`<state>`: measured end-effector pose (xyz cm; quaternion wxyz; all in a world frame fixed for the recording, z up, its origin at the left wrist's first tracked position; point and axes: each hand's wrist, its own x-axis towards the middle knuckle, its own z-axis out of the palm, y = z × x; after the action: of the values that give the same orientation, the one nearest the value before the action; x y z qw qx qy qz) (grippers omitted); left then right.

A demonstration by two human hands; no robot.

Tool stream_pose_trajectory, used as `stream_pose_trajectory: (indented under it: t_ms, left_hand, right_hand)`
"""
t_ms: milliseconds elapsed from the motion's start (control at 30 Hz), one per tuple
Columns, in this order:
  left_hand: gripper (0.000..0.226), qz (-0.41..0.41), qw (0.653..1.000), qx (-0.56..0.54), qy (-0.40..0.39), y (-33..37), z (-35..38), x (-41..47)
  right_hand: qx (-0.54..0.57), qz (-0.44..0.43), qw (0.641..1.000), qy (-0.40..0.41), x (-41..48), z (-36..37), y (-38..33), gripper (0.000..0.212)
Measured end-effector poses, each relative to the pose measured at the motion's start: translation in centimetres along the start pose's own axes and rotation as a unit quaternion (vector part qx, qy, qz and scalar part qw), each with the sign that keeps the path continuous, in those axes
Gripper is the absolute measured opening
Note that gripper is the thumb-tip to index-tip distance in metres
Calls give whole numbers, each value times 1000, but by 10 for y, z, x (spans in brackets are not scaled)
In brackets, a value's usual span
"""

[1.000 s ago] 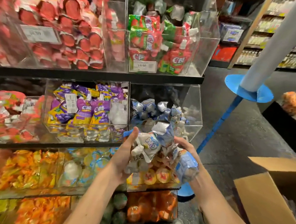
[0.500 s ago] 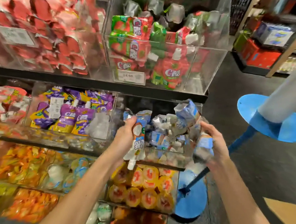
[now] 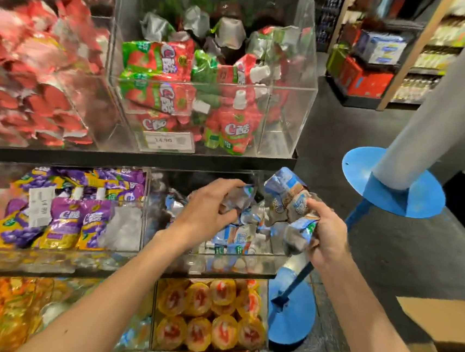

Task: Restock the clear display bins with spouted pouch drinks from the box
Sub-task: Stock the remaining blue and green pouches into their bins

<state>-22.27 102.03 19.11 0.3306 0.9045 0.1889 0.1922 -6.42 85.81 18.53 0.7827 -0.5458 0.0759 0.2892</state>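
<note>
Blue pouches (image 3: pixel 291 198) gripped in right hand (image 3: pixel 330 242) slant up-left over bin (image 3: pixel 259 266).

Single head-worn wide-angle camera, looking forward and down at shop shelving.
It sits near the clear display bins (image 3: pixel 288 118), which fill the left and centre. The left hand (image 3: pixel 208 210) and right hand (image 3: pixel 330 242) reach in from the bottom edge, gripping blue pouches (image 3: pixel 286 189) mid-frame. The floor (image 3: pixel 387 261) and a cardboard box (image 3: pixel 439 320) lie right.

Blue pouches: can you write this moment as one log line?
left hand: grips pouch at clear bin | right hand: holds blue pouches
</note>
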Motion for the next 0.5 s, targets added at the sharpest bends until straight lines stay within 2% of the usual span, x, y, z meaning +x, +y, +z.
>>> stream_pose_trajectory:
  t_ms: [100,167,267,333,433,500]
  left_hand:
    - [50,89,982,153,-65,-20,16,17]
    - [53,110,961,234,-101,-25,27,32]
    - [66,103,930,314,-160,-28,45,47]
    - [64,91,912,358,-176,-29,57,54]
    - [58,44,917,350,-186,-30,73,64]
    - [51,48,902,381,-200,-35,78,66]
  right_hand:
    - [-7,-13,1000,9,-2,2,0,4]
    - [-12,-17,1000,7,-3,1,0,3]
    - [-16,-19,1000,9,-6,2,-2,6]
    - [-18,-15,1000,10,-9,1,-4,7]
    - [-16,-6,1000,3,-11,0,-6,3]
    - [-12,0,1000,-1,-12,-1,-6,2]
